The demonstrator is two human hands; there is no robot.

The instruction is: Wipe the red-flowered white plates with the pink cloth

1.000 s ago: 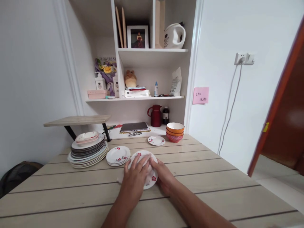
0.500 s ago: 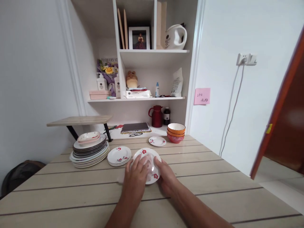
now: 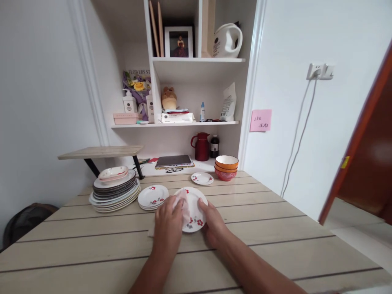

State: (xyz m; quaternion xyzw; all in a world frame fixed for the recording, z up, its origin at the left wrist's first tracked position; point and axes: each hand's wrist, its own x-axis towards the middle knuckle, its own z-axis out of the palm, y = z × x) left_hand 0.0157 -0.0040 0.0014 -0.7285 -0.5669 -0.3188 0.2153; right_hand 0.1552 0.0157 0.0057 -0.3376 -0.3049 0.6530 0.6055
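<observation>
A small white plate point(image 3: 194, 204) with red flowers is tilted up above the table, its right rim gripped by my right hand point(image 3: 214, 222), thumb on the face and fingers behind. My left hand point(image 3: 170, 218) presses a thin, pale pink cloth or tissue point(image 3: 185, 210) against the plate's left side; its fingers are bent over it. Just left of my left hand lies a short stack of matching flowered plates point(image 3: 153, 196). Another flowered plate point(image 3: 202, 178) rests farther back, beside stacked orange and red bowls point(image 3: 226, 168).
On the left stands a tall stack of mixed plates point(image 3: 114, 194) topped by small dishes, near a low wooden stand point(image 3: 101, 152) with black legs. Behind the table, a shelf unit holds a dark red jug point(image 3: 202, 147), a dark bottle, a laptop point(image 3: 173, 161) and glasses.
My left hand has slid left across the plate with the cloth, uncovering more of the plate's middle. The right hand keeps its hold. The view has shifted slightly.
</observation>
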